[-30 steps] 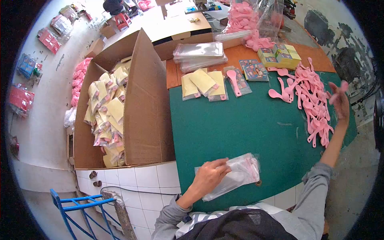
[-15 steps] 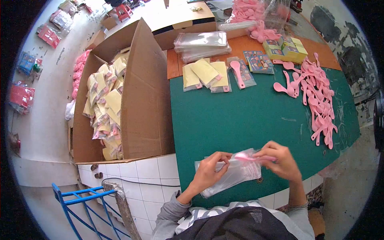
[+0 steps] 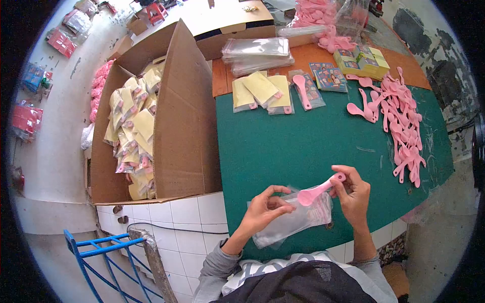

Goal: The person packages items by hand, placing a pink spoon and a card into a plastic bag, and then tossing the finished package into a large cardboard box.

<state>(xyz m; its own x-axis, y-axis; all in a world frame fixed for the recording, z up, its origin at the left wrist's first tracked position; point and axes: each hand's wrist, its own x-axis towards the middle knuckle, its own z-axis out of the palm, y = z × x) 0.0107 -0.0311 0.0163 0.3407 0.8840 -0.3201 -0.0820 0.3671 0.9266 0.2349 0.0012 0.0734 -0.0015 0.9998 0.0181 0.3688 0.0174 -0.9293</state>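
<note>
A pink plastic spoon [image 3: 316, 193] is pinched near its handle end by my right hand [image 3: 355, 194], its bowl pointing left over the clear plastic bags. These clear plastic bags [image 3: 285, 227] lie in a stack at the table's near edge, slightly fanned on the right. My left hand [image 3: 265, 209] is closed at the stack's upper left, thumb and fingers curled at the edge of a bag; the exact contact is hard to see. The spoon's bowl is just right of my left fingertips.
A heap of pink spoons [image 3: 399, 129] covers the table's right side. Filled packets [image 3: 260, 91], a spoon on a bagged card [image 3: 305, 91], cards [image 3: 331, 78] and more bags [image 3: 256, 50] lie at the back. A large carton [image 3: 187, 126] of packets stands left, near a blue metal frame [image 3: 96, 242].
My right hand has turned more upright and moved slightly left, and the spoon has gone from nearly level to slanting up to the right. My left fingers have shifted a little.
</note>
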